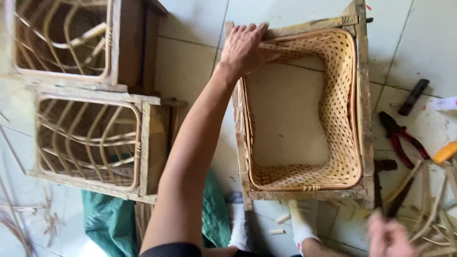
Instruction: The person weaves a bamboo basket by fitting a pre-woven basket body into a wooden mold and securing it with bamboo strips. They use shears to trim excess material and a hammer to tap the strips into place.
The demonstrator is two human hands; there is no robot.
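Grip: the left hand is laid palm-down over the far-left corner of the wooden frame, fingers curled onto its top rail. The right hand is blurred at the lower right; whether it is open or closed cannot be told.
Held thing: a woven basket is seated inside the frame, mouth facing up, its bottom unwoven so floor tiles are seen through it.
Direction: the basket lies right of and below the left hand, its long axis running away from the viewer; the right hand is just off the near-right corner.
Room: pliers and cane strips crowd the frame's right side; two more framed cane pieces are set well apart on the left, with bare floor between.
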